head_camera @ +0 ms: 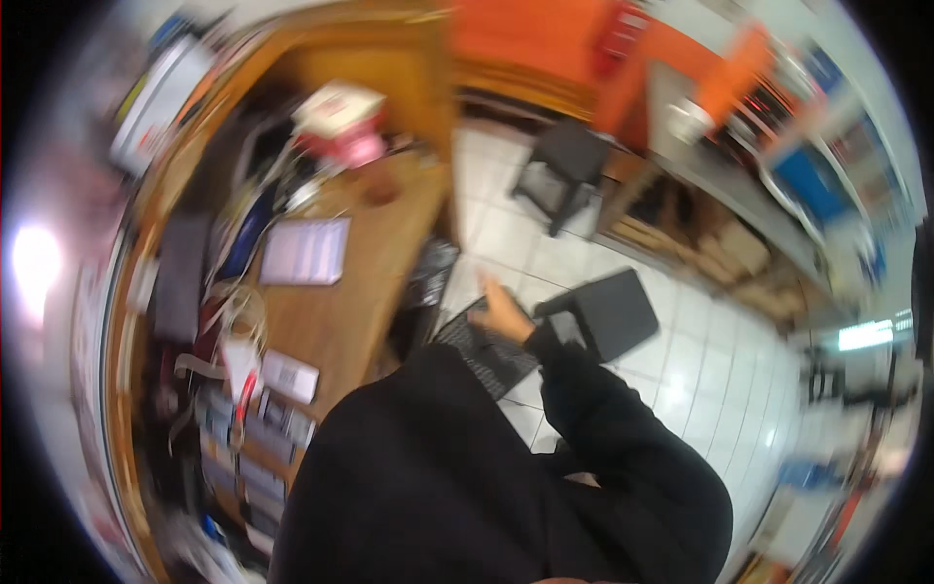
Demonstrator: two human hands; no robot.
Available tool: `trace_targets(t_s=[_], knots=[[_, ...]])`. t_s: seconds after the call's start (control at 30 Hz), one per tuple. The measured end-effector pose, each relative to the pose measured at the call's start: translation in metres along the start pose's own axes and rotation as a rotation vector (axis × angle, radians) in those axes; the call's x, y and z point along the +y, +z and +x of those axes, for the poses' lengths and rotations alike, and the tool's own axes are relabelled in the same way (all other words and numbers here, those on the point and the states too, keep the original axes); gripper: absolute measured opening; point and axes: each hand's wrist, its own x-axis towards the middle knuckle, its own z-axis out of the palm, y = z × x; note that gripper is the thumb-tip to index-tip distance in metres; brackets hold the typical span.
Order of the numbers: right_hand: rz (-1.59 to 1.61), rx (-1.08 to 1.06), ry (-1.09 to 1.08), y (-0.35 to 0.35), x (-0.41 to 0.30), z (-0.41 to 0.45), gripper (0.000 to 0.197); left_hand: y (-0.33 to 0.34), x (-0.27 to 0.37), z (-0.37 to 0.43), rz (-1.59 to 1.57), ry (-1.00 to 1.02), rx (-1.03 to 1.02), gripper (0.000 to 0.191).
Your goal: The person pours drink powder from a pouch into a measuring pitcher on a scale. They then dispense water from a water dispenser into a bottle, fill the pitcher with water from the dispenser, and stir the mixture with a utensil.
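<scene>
My right hand [503,314], in a black sleeve [606,394], reaches out in front of me at mid-picture. Blur softens it, but a thumb and fingers show spread apart, with nothing seen between them. Just below it is a dark panel with a grid-like texture [496,358], perhaps a keyboard. Whether the hand touches this panel I cannot tell. A dark grey plastic stool [620,314] stands right beside the wrist. My left hand is out of view, and black clothing [416,474] fills the lower middle.
Along the left runs a wooden desk [314,321] bearing a printed sheet [305,252], tangled cables [244,314], several small boxes [288,376] and a pink-and-white box [339,120]. Another dark stool [562,171] stands on the white tiled floor [485,219]. A grey-topped counter [722,190] lies right.
</scene>
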Motion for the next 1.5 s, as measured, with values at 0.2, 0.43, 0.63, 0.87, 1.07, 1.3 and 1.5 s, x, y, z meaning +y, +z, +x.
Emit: trace_targets(t_s=[0.2, 0.43, 0.63, 0.87, 1.07, 1.3, 1.5], knots=[[0.288, 0.12, 0.765, -0.121, 0.066, -0.393, 0.078, 0.152, -0.008, -0.009, 0.079, 0.256, -0.289, 0.023], [-0.084, 1.183, 1.307, -0.256, 0.074, -0.705, 0.054, 0.44, 0.139, -0.186, 0.11, 0.28, -0.992, 0.014], [0.128, 1.662, 1.176, -0.341, 0.121, -0.759, 0.043, 0.616, 0.177, -0.309, 0.201, 0.418, -1.295, 0.007], [0.573, 1.42, 0.819, -0.429, 0.212, -0.729, 0.037, 0.791, 0.199, -0.348, 0.174, 0.471, -1.277, 0.006], [0.537, 1.388, 1.209, -0.572, 0.3, -0.799, 0.032, 0.959, 0.238, -0.36, 0.133, 0.448, -1.132, 0.012], [0.611, 1.56, 0.97, -0.779, 0.387, -0.828, 0.023, 1.142, 0.321, -0.402, 0.104, 0.315, -1.282, 0.015], [0.611, 1.401, 0.675, -0.934, 0.505, -0.823, 0.02, 1.302, 0.351, -0.425, -0.148, 0.485, -1.308, 0.042]])
